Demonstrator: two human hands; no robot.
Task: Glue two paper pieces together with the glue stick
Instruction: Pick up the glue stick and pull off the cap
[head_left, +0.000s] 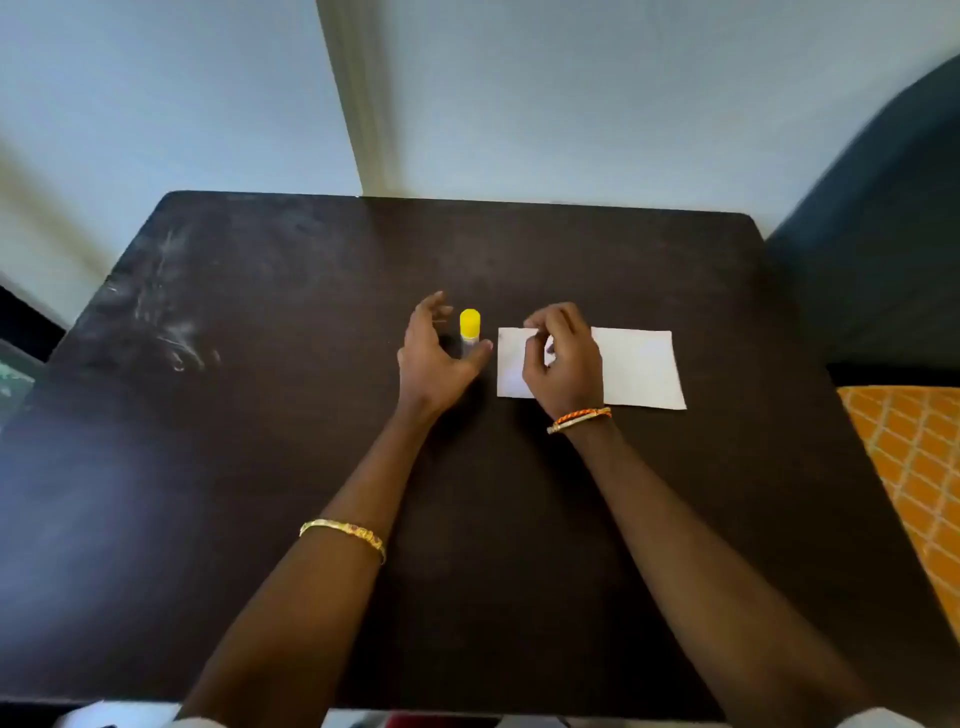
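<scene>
Yellow-capped glue stick (469, 332) looks light, rigid; I'd grip its barrel. Left hand (434, 358) fingers spread, released; right hand (563, 364) fingers pinch the flimsy paper (636, 369).

Matt white paper (636, 366), glue stick (469, 332) with glossy, probably plastic cap, scuffed dark wood-grain table (260, 364).

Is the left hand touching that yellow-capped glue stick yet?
Cannot tell. In the head view the left hand cups around the upright glue stick; its thumb tip overlaps the tube's base, but contact isn't plain.
</scene>
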